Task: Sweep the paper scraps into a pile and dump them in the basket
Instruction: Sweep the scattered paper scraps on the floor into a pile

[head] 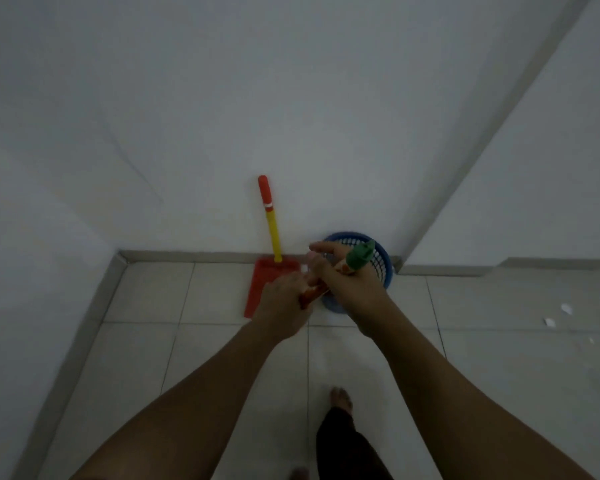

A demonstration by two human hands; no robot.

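Left hand (284, 301) and right hand (349, 285) both grip the broom handle (360, 258). Sweeping seems not yet started; next comes reaching the paper scraps (566, 308) at the frame's right edge.

Left forearm (194, 393) and right forearm (447, 382) bare to the near edge, left hand (284, 299) and right hand (343, 282) bare, one loose black trouser leg (347, 445) near centre, bare foot (342, 398) beyond its hem, toes of a second foot (298, 474) at near edge, blurred.

Tiled floor (136, 341), red dustpan (260, 275) by the wall, blue basket (383, 268) beside it, likely paper scraps (566, 308) right
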